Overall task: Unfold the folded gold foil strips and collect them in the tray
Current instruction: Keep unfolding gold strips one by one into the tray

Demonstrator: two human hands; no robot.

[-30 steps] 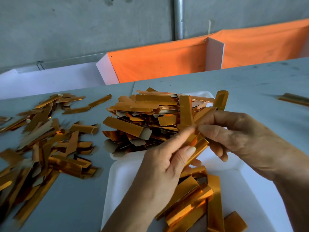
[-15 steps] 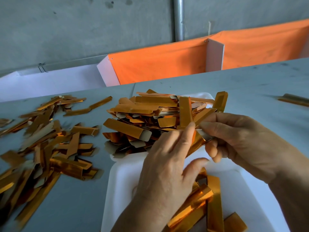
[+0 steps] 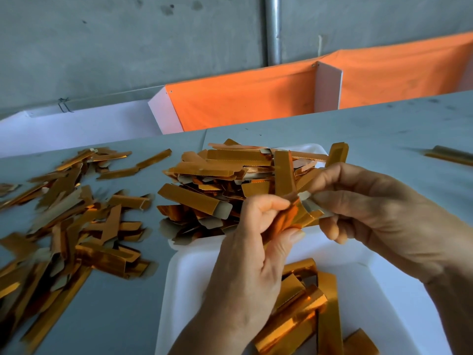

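Observation:
Both hands hold one gold foil strip [image 3: 298, 215] above the near white tray [image 3: 184, 283]. My left hand [image 3: 245, 265] grips its lower part between thumb and curled fingers. My right hand [image 3: 368, 213] pinches its upper end, where the pale flap shows. Several unfolded strips [image 3: 304, 311] lie in the near tray under my left wrist. A heap of gold strips [image 3: 225, 180] fills a second white tray [image 3: 314, 148] just behind. The strip's middle is hidden by my fingers.
Many loose gold strips [image 3: 64, 226] are scattered over the grey table on the left. One gold strip [image 3: 450, 155] lies far right. Orange and white partition boards [image 3: 243, 103] stand behind the table's far edge.
My left hand has shifted its grip up the strip, fingers curling over it. My right hand has drawn the strip's upper end outward, exposing the pale flap.

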